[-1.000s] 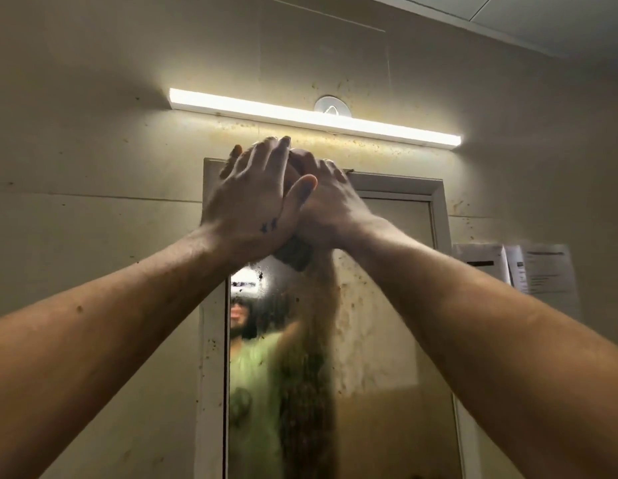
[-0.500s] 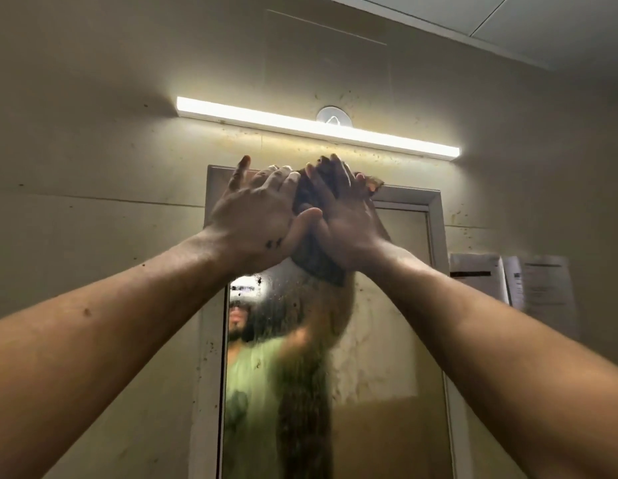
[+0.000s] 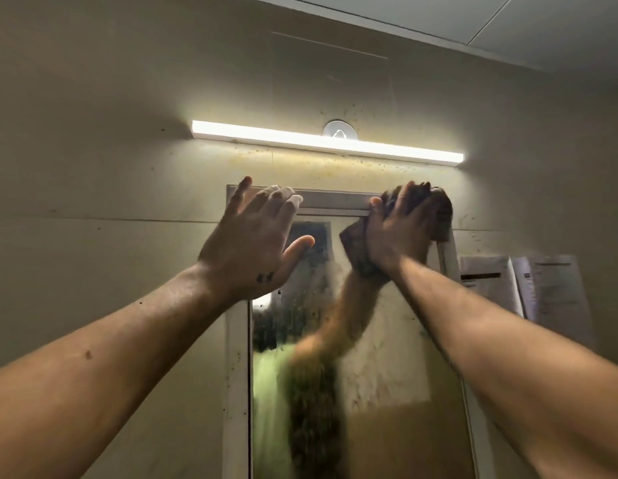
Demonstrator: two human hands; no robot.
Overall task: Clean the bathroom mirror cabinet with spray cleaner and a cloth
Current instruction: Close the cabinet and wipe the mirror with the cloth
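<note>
Two hands are up at the mirror cabinet (image 3: 236,375), whose top rail (image 3: 335,201) runs from 9 to 3 o'clock. The right hand (image 3: 400,229) grips the brown cloth (image 3: 354,250), fingers curled over it, at the rail's 3 o'clock corner. The left hand (image 3: 255,236) is open, fingers spread, near the 9 o'clock end. The grimy mirror glass (image 3: 387,375) lies at 6 o'clock from the cloth, so the right hand is nearer for a downward wipe. Half a second ago both hands were bunched together at mid-rail; they have since parted.
</note>
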